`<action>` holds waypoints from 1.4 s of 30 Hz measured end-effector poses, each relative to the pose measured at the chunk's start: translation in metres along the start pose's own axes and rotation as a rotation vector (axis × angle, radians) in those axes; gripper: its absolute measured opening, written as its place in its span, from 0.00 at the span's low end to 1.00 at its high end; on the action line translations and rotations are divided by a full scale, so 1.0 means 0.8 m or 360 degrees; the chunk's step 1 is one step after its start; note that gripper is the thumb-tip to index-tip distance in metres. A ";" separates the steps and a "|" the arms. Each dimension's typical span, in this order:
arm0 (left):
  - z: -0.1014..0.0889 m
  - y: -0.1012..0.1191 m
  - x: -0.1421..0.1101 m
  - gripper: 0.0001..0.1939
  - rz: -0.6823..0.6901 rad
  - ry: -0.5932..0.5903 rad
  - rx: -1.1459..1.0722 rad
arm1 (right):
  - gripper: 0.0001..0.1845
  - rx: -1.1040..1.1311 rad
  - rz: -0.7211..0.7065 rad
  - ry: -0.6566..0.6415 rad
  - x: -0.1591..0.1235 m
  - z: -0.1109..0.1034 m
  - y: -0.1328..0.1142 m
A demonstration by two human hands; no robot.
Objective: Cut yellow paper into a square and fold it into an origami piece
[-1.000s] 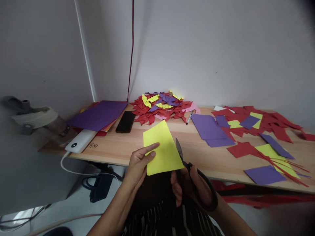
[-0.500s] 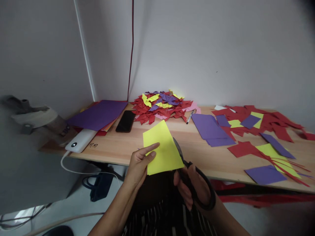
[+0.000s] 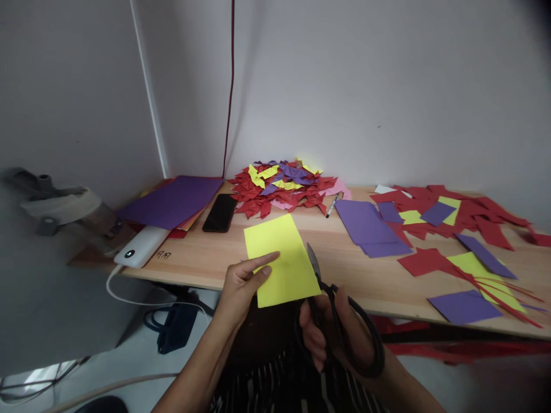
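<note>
My left hand [image 3: 247, 281] pinches a yellow sheet of paper [image 3: 286, 246] by its left side, with forefinger and thumb lying on top. In my right hand [image 3: 322, 327] is a pair of black-handled scissors [image 3: 359, 338], its fingers through the loops. The visible blade points up and away along the sheet's right edge, near the lower right corner; the other blade is hidden. The paper is held in the air over the table's front edge, above my lap.
Folded red, purple and yellow paper pieces [image 3: 284, 183] heap against the wall. Purple sheets [image 3: 370, 226] and red scraps [image 3: 477, 215] lie right. Left are a black phone [image 3: 219, 213], a white power bank [image 3: 142, 246], large purple paper [image 3: 174, 201] and a bottle [image 3: 90, 215]. A pen [image 3: 332, 206] lies mid-table.
The yellow paper has tilted slightly, its top edge shifting left and down. The scissor handles have spread wider and moved a little lower. My left hand keeps its hold.
</note>
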State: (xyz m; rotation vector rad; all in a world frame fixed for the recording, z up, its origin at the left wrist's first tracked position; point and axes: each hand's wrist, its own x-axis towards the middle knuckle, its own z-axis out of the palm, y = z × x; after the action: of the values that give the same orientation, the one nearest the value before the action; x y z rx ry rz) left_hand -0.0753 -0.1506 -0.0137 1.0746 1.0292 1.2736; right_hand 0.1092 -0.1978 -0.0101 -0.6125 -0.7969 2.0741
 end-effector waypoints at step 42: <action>0.000 0.021 -0.001 0.20 -0.0523 0.0035 -0.0700 | 0.43 -0.0095 0.0199 -0.0289 -0.004 0.000 -0.020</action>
State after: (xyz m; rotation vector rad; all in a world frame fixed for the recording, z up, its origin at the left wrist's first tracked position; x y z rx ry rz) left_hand -0.0784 -0.1513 0.0028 0.5322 0.8461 1.1699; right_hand 0.1191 -0.1929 0.0020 -0.5228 -0.9477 2.2509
